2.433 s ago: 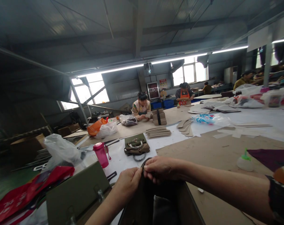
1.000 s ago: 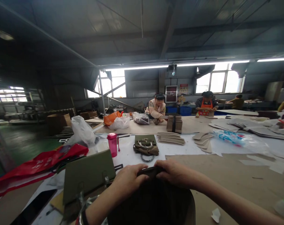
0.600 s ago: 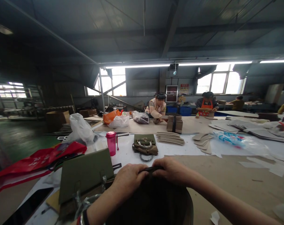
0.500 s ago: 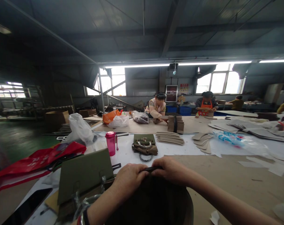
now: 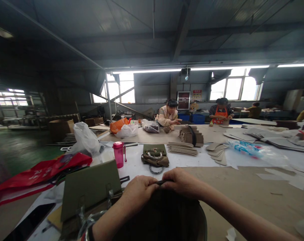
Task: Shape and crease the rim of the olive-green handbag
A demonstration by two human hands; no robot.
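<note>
A large dark piece (image 5: 167, 217), curved at its right side, fills the bottom middle. My left hand (image 5: 140, 189) pinches its upper edge between thumb and fingers. Close beside it, my right hand (image 5: 178, 179) grips the same edge, the fingertips of both hands nearly meeting. To the left stands an olive green bag (image 5: 91, 187) with clear plastic wrapping around its handles, partly behind my left forearm. Beyond my hands lies a smaller olive bag (image 5: 155, 155) with wrapped handles.
A pink bottle (image 5: 118, 154), a red bag (image 5: 46, 170) and a phone (image 5: 31, 221) are at left. Ahead are stacked grey-brown pieces (image 5: 183, 149) and a strapped bundle (image 5: 191, 135). Brown sheet (image 5: 237, 194) covers the right. Two people (image 5: 167, 115) (image 5: 220, 112) work across the table.
My hands have drawn slightly closer together along the dark edge. Across the table, the strapped bundle has tipped over to the right, and the person's hand is now off it.
</note>
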